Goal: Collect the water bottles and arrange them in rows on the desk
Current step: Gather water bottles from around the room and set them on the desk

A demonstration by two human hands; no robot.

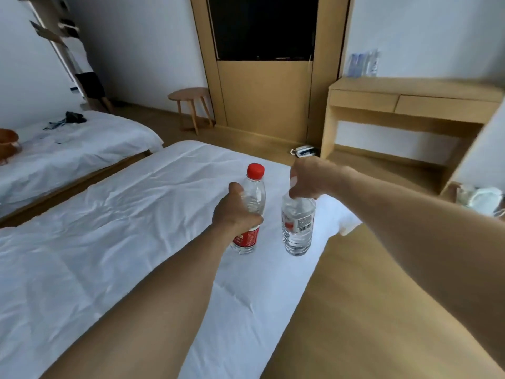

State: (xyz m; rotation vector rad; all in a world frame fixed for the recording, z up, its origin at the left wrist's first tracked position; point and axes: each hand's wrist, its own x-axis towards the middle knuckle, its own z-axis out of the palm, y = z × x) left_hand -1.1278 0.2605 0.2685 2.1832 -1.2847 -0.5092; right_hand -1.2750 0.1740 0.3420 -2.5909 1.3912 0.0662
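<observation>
Forearms [169, 310] over bed [136, 214]; left hand [236, 212] wraps red-capped bottle [255, 187], right hand [310, 177] pinches second bottle [297, 228] top. Both upright; table [437, 87] well ahead-right, nearer right hand.

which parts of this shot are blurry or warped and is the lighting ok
Head view: the red-capped bottle in the left hand and the second bottle in the right hand are fairly sharp; the far bottles on the desk are smeared; the wide lens stretches the forearms and tilts the desk; light is soft and even, no harsh glare.
</observation>
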